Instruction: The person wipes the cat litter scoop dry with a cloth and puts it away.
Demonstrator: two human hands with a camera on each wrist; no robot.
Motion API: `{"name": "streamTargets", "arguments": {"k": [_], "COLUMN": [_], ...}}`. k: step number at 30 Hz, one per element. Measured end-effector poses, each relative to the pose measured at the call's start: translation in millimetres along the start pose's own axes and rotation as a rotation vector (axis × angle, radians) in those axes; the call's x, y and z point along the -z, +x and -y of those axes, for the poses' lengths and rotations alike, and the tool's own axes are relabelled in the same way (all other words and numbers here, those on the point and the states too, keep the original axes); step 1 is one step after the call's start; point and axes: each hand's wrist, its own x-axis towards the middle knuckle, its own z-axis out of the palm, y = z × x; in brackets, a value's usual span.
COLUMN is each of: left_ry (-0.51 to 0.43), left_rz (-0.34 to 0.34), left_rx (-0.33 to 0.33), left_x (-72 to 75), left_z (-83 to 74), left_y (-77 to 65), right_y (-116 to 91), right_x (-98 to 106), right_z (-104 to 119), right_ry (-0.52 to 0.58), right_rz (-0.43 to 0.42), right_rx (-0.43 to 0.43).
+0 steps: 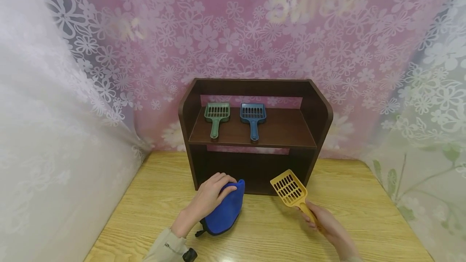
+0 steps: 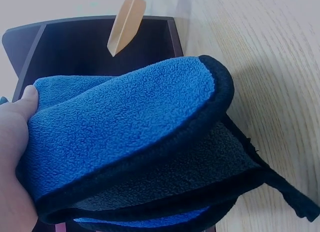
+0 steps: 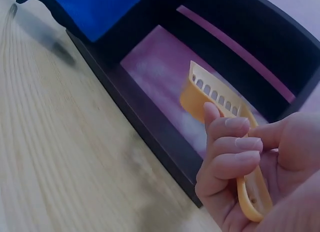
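Observation:
My left hand (image 1: 210, 194) grips a folded blue cloth (image 1: 226, 209) with black edging and a small loop, held up in front of the shelf's lower left. In the left wrist view the cloth (image 2: 125, 122) hangs in folds, showing a dark grey inner side, with the thumb at its edge. My right hand (image 1: 325, 222) holds a yellow slotted litter scoop (image 1: 290, 188) by its handle, in front of the shelf's lower right. The right wrist view shows the fingers (image 3: 232, 147) curled round the scoop's handle (image 3: 252, 194), its slotted head pointing away from the hand.
A dark brown two-tier shelf (image 1: 255, 146) stands on the wooden table (image 1: 156, 197). On its upper board lie a green scoop (image 1: 215, 126) and a blue scoop (image 1: 253, 128), handles toward me. Flowered curtains (image 1: 236, 31) hang behind and at both sides.

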Motion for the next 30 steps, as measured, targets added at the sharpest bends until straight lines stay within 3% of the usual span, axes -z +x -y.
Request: {"name": "streamTargets", "arguments": {"k": [11,17,22,25,30], "left_ry": [0.057,0.196,0.277,0.284,0.253], "left_rz": [-0.132,-0.278,-0.387,-0.394,-0.322], "left_rx": [0.034,0.038,-0.025,-0.064,-0.079], "left_x": [6.0,14.4,18.2,12.3,-15.0], "left_z": [-1.9,-9.7,-23.3,-32.4,-41.3], "left_y": [12.3,33.0,54.2,63.0,64.1], "right_y": [22.7,33.6,42.1,45.7,47.7], "right_x": [-31.3,-52.6,-73.1,-85.4,-102.6], "right_z": [18.3,29.5,36.5,39.3,45.9], "right_ry": [0.019,0.007,-0.008,-0.020,-0.028], "right_rz": [0.023,0.058,0.064,0.073,0.049], "right_rx": [0.021,0.034,0.022,0.016,0.028]}}
